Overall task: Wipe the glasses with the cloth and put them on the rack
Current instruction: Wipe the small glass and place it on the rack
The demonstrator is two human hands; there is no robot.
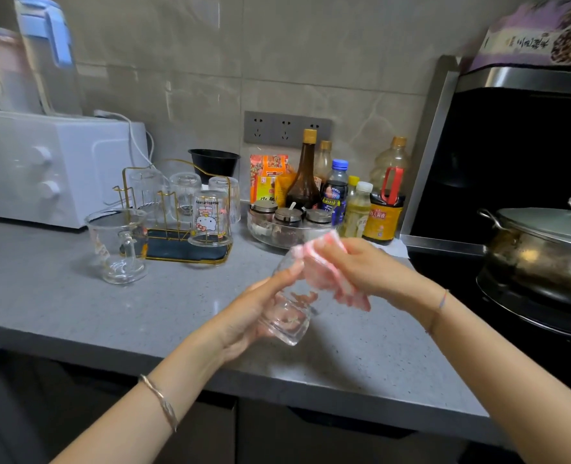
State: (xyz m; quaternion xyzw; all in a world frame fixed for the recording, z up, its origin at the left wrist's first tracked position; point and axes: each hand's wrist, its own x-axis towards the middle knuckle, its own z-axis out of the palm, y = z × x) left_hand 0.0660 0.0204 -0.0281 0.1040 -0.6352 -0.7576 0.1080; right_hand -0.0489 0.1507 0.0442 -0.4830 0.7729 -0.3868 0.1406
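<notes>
Holding a clear glass [289, 316] tilted above the counter [76, 306], the left hand [255, 318] curls round its base near the front edge. The right hand [369, 266] clutches the pink cloth [327, 272] against the glass's mouth. The rack [177, 244], holding upturned glasses [210, 217], stands well apart at rear left, a mug [118, 246] just beside it; grey counter stretches between.
</notes>
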